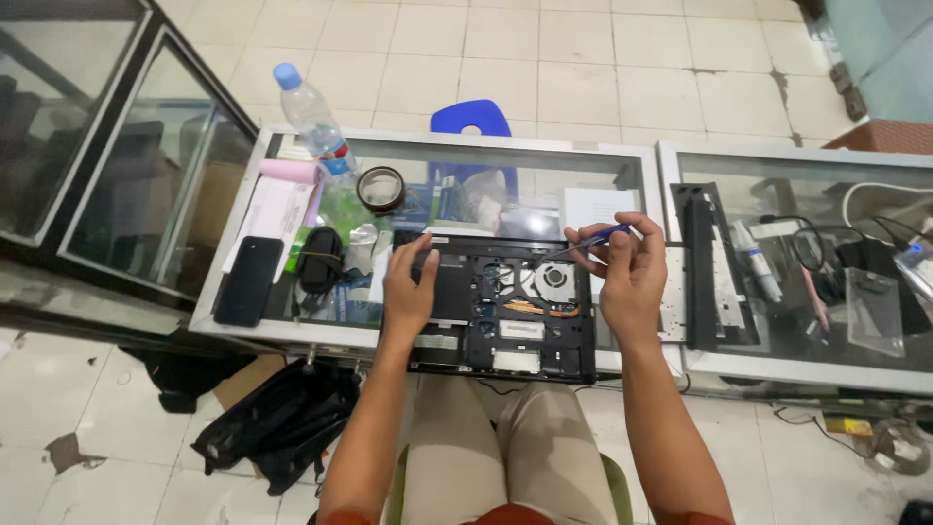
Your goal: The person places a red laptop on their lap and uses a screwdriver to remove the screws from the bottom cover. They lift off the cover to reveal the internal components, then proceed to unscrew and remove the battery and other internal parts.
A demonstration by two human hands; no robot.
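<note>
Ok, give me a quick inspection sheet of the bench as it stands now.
Surface: glass counter, metal-framed.
Job's things: opened laptop, fan exposed; blue-handled screwdriver.
Clutter: water bottle, black phone, tape roll, papers.
Hands: left hand resting on the laptop; right hand holding the screwdriver.
Cables: black leads on the right counter.
Surroundings: tiled floor, black bag, blue stool.

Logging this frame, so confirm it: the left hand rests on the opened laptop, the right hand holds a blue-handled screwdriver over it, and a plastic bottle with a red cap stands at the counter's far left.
One detail is wrong: the head view shows the plastic bottle has a blue cap, not red. The rest holds: the left hand rests on the opened laptop, and the right hand holds a blue-handled screwdriver over it.
</note>
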